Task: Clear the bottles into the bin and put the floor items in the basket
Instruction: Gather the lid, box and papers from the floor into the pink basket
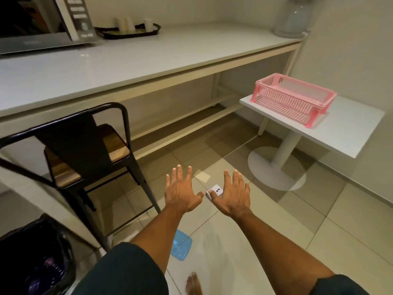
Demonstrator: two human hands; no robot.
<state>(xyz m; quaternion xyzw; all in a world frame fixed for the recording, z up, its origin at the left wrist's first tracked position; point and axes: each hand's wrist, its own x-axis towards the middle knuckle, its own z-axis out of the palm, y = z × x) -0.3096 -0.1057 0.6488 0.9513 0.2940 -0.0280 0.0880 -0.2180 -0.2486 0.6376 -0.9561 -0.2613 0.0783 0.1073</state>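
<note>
Both hands out in front, palms down, fingers spread and straight, gripping nothing. The left hand (183,192) and the right hand (231,195) hang side by side above the floor (276,231), forearms reaching forward from dark sleeves.

Between the two thumbs sits a small white box (215,191) with a dark mark on top, lying flat on the tiles; the right thumb overlaps its near edge, though whether it touches cannot be told. Its long axis seems to run from near left to far right, partly hidden by the right hand.

Just beyond the fingertips, one pale square piece (202,176) lies flat on the floor. Nearer the person, under the left forearm, one blue flat pad (180,245) lies on the tiles. That makes three floor items in view.

Out to the right, one pink basket (293,99) stands upright on a small white pedestal table (340,133), its long side running from near right to far left.

Bottom left, one bin with a black liner (32,252), dark shapes inside. One black metal chair (85,150) stands at the long white counter (148,60). A bare foot (193,284) shows at the bottom edge.
</note>
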